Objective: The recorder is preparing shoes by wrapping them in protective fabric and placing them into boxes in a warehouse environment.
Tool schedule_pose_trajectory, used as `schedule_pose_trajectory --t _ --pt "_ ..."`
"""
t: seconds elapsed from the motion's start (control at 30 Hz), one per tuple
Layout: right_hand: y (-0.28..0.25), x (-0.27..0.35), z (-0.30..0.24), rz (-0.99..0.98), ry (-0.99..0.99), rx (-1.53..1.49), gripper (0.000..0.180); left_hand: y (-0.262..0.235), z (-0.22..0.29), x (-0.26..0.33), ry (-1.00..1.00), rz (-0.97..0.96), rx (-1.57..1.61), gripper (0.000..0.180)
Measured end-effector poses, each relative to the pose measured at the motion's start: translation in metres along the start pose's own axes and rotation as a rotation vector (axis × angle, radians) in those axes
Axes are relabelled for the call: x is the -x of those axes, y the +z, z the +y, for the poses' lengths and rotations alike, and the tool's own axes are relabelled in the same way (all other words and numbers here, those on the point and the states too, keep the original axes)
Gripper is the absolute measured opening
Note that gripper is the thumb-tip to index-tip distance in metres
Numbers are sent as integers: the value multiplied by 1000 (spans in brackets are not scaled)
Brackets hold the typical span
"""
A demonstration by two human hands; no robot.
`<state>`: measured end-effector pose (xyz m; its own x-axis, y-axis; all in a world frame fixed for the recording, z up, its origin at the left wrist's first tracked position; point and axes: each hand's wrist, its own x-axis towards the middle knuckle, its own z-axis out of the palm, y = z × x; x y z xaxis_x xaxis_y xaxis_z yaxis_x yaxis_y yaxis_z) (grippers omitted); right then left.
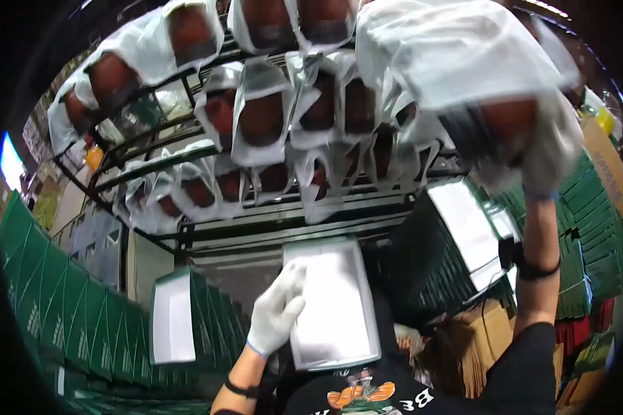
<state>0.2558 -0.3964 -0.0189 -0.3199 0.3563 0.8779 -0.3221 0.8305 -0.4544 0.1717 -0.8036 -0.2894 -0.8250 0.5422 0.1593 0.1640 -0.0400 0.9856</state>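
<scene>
Loaded rack (156,168) behind; right hand (552,149) grips a wrapped item (507,121); left hand (275,315), half-open, empty, overlaps the unfilled box (338,308) at its left edge.

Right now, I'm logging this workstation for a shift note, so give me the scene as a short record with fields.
Left hand: white-gloved hand at the open box's left edge; firm grip unclear
Right hand: gloved hand raised, blurred, holding a reddish-brown and dark item with white wrapping
Box: open box in front of the torso, white inside
Rack: dark rack ahead, bearing more white-wrapped items
Sides: green boxes left, more green boxes right
</scene>
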Motion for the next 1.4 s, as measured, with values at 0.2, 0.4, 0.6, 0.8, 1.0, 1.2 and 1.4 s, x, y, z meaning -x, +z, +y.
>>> schedule_pose_trajectory --t 0.2,0.4,0.6,0.8,1.0,1.2,1.4 --pt "-11 154 -84 -904 -375 50 71 13 5 -79 -530 125 646 34" --pt "14 141 -45 -1143 -358 65 33 -4 -4 -58 -324 93 -753 53" --pt "52 119 -54 -1376 -327 232 27 4 -11 -57 -300 -51 -892 58" --pt "57 119 -55 -1187 -703 142 20 29 49 -73 -116 163 -903 52" --pt "81 109 -70 -1571 -586 179 21 40 22 -91 -199 -25 -1132 38" --pt "103 117 -55 -1680 -582 268 18 60 -2 -74 4 -25 -1408 33" --pt "112 90 -74 -1701 -413 206 21 54 -23 -85 -273 -237 -1213 38"
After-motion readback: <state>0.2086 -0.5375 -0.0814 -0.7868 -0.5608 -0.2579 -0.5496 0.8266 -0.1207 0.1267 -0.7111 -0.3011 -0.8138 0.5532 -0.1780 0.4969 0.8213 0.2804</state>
